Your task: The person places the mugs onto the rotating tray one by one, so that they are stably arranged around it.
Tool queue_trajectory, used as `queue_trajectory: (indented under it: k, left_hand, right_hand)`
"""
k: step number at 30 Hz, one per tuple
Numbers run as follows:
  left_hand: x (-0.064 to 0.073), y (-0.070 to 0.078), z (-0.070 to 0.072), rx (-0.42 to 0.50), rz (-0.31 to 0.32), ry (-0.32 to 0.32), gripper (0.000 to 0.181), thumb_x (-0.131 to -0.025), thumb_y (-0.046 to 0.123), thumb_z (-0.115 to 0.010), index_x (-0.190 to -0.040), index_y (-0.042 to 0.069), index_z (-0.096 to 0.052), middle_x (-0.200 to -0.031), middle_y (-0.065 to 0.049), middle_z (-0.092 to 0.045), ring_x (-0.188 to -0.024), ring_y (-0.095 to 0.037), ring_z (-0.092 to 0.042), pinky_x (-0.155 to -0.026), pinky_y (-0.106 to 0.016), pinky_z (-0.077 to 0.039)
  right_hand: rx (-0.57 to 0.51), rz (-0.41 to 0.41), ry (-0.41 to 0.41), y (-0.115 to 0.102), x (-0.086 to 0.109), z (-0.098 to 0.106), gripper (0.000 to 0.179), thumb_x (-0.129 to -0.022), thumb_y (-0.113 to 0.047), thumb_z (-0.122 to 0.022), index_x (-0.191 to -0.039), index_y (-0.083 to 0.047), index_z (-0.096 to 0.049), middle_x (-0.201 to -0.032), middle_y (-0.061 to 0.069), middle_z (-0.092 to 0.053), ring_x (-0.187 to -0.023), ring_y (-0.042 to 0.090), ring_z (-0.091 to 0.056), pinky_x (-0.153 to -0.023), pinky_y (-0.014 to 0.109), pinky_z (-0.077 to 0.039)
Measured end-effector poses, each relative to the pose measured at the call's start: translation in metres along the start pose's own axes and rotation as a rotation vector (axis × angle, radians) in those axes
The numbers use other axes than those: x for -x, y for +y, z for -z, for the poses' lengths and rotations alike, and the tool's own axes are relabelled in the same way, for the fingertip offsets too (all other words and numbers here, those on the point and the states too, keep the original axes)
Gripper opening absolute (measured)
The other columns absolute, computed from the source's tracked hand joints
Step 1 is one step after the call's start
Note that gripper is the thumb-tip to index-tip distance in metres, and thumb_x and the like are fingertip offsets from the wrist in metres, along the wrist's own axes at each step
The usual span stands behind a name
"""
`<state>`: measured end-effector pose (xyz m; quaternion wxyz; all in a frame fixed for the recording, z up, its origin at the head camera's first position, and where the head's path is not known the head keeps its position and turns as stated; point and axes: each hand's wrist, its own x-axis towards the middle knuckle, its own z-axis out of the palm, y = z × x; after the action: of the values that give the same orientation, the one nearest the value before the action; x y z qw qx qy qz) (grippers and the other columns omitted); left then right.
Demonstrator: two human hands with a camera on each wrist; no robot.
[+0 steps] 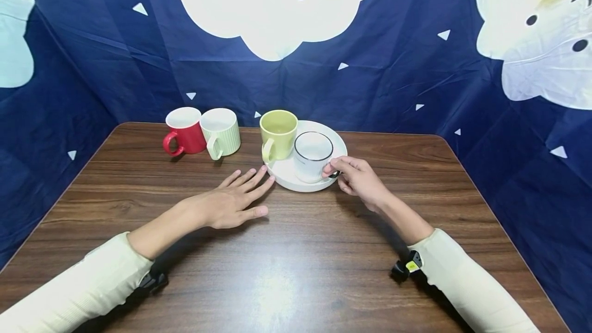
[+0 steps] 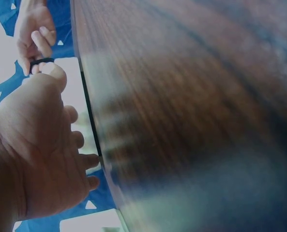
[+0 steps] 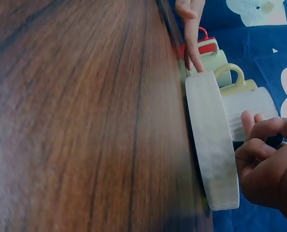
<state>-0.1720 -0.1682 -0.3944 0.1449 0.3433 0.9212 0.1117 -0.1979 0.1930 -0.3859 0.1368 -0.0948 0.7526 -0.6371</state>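
Note:
A white cup with a black rim (image 1: 312, 161) stands on a round white plate (image 1: 339, 140). My right hand (image 1: 361, 179) pinches its dark handle, seen closer in the right wrist view beside the cup (image 3: 252, 106). On the left part of the same plate is a yellow-green mug (image 1: 282, 135), its handle toward the front left. My left hand (image 1: 226, 202) is spread palm down with its fingers straight, and its fingertips are at the plate's front left edge; whether they touch it I cannot tell.
Left of the plate, a red mug (image 1: 187, 132) and a ribbed pale green mug (image 1: 222, 132) stand side by side near the table's back edge. Behind the brown wooden table (image 1: 324, 271) hangs a dark blue cloth (image 1: 393, 91) with white clouds.

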Motion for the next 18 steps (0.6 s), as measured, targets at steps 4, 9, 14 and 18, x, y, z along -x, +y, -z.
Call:
queue_trajectory:
  k: [4, 9, 14, 18]
  left_hand:
    - [0.0, -0.001, 0.0, 0.004, 0.001, 0.004, 0.08, -0.12, 0.06, -0.042, -0.183, 0.022, -0.013, -0.191, -0.014, 0.0, -0.177, -0.048, -0.007, -0.142, -0.072, -0.003]
    - [0.001, -0.002, -0.001, 0.009, 0.0, 0.005, 0.08, -0.12, 0.06, -0.042, -0.183, 0.022, -0.012, -0.191, -0.015, 0.0, -0.177, -0.048, -0.007, -0.142, -0.072, -0.002]
    - [0.001, -0.003, -0.001, 0.006, 0.0, 0.003, 0.079, -0.12, 0.059, -0.043, -0.183, 0.022, -0.013, -0.191, -0.015, 0.0, -0.177, -0.049, -0.007, -0.142, -0.072, -0.003]
    - [-0.001, -0.002, -0.001, 0.005, -0.003, -0.001, 0.079, -0.12, 0.059, -0.043, -0.183, 0.022, -0.013, -0.191, -0.015, -0.002, -0.177, -0.049, -0.008, -0.142, -0.073, -0.003]
  right_hand:
    - [-0.019, 0.013, -0.029, -0.001, -0.001, -0.001, 0.031, -0.12, -0.025, -0.053, -0.114, -0.004, -0.076, -0.103, -0.007, -0.079, -0.054, 0.005, -0.04, -0.05, 0.018, -0.027]
    - [-0.029, 0.027, -0.059, -0.004, -0.003, -0.004, 0.032, -0.12, -0.023, -0.051, -0.113, -0.003, -0.075, -0.104, -0.006, -0.08, -0.052, 0.005, -0.038, -0.049, 0.018, -0.025]
    - [-0.044, 0.021, -0.079, -0.005, -0.008, -0.006, 0.032, -0.12, -0.022, -0.05, -0.112, -0.004, -0.075, -0.105, -0.007, -0.08, -0.052, 0.005, -0.036, -0.049, 0.018, -0.025]
    - [-0.053, 0.017, -0.087, -0.004, -0.011, -0.008, 0.031, -0.12, -0.021, -0.051, -0.11, -0.004, -0.076, -0.104, -0.007, -0.081, -0.052, 0.004, -0.036, -0.049, 0.018, -0.025]
